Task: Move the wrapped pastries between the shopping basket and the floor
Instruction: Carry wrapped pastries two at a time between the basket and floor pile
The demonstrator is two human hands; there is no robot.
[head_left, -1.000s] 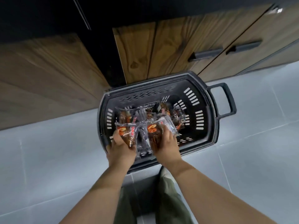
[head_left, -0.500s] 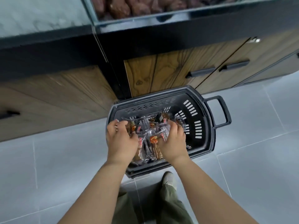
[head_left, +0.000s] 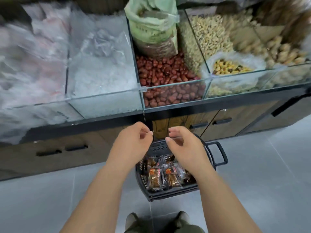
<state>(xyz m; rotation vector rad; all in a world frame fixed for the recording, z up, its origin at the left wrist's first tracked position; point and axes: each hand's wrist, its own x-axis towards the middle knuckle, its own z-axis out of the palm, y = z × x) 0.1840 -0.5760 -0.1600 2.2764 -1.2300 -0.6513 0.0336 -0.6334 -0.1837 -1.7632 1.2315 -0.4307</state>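
- Both are empty: my left hand (head_left: 133,142) and my right hand (head_left: 185,145) hang loosely curled, gripping nothing.
- Wrapped pastries (head_left: 161,175) lie heaped in the shopping basket (head_left: 168,196) — below my fingers, clear of them.
- That shopping basket sits on the floor (head_left: 260,174).

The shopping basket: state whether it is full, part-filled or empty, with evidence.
Part-filled. Wrapped pastries lie in the bottom of the shopping basket; its slotted far wall shows bare above them.
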